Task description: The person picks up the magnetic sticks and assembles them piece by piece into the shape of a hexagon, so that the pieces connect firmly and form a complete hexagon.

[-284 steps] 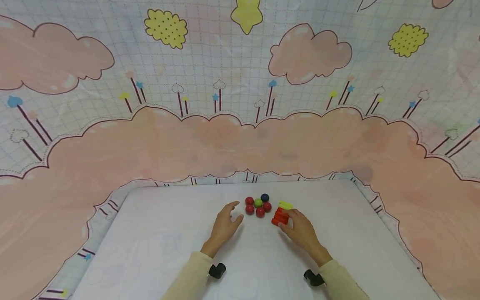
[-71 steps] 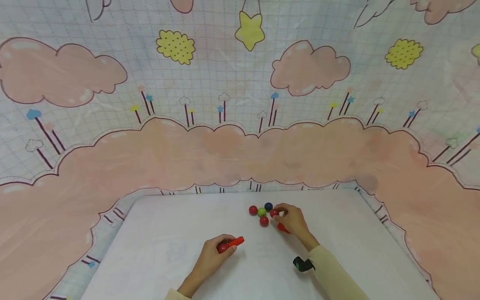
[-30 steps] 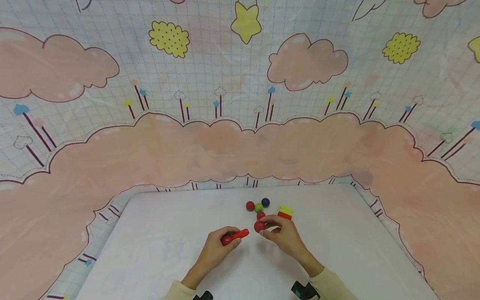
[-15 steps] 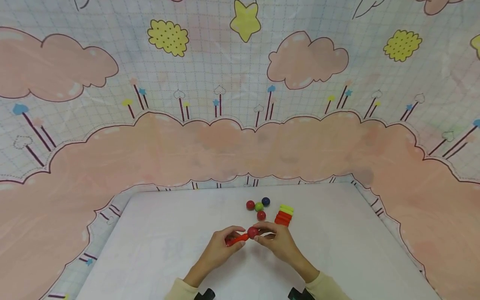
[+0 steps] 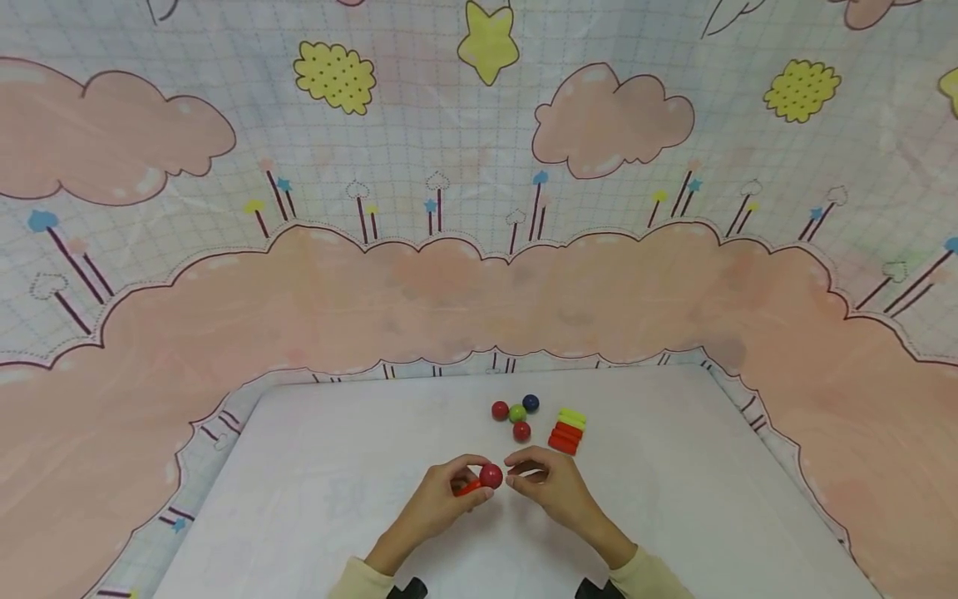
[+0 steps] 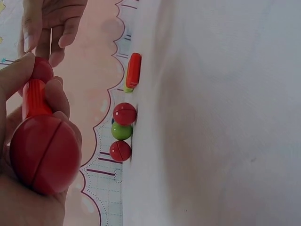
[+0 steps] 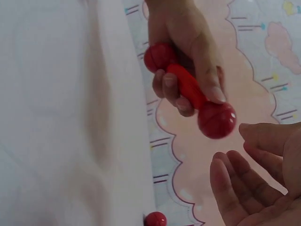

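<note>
Above the white tabletop (image 5: 314, 474), your left hand (image 5: 434, 503) grips a red rod (image 7: 188, 87) joining two red balls (image 7: 217, 120) (one sits just off your right hand (image 5: 560, 492), whose fingers are parted and hold nothing), while four loose balls (image 5: 517, 413) and a row of red and yellow rods (image 5: 566, 433) lie beyond.

The rod (image 7: 187, 87) is orange-red, its two balls (image 7: 217, 120) red — the backdrop (image 5: 419, 299) pale, blue-gridded and peach-clouded.

We've got a red stick (image 5: 467, 488) gripped in our left hand (image 5: 443, 494), red ball (image 5: 491, 476) at its tip, right hand (image 5: 550, 484) just beside, at three o'clock!
</note>
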Available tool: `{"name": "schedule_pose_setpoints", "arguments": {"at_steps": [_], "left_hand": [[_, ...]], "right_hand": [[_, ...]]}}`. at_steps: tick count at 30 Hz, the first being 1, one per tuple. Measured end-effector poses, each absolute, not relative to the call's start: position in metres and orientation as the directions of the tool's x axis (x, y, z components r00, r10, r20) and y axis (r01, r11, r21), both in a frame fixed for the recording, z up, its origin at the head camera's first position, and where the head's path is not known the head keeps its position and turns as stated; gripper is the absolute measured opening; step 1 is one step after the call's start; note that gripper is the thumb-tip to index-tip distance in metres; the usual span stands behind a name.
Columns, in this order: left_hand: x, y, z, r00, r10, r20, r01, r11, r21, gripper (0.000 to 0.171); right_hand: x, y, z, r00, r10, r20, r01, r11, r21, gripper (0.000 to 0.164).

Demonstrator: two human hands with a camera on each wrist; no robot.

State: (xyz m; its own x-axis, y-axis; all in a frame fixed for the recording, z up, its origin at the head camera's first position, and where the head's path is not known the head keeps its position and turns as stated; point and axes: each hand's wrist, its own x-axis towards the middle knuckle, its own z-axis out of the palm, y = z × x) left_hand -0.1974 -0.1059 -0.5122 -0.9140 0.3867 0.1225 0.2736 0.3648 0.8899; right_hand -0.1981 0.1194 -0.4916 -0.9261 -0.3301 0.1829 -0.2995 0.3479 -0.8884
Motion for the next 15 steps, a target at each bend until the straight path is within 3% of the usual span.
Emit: {"name": "schedule_pose_setpoints", "arguments": {"at_steps": [15], "left_hand": [[-0.196,-0.118,-0.515,-0.927,0.363,0.091,0.243,0.397,0.885,0.040]], "right_hand": [[-0.205,0.146,-0.484,-0.957,-0.179,0.230,-0.287,0.447,-0.847,0.021]]}}
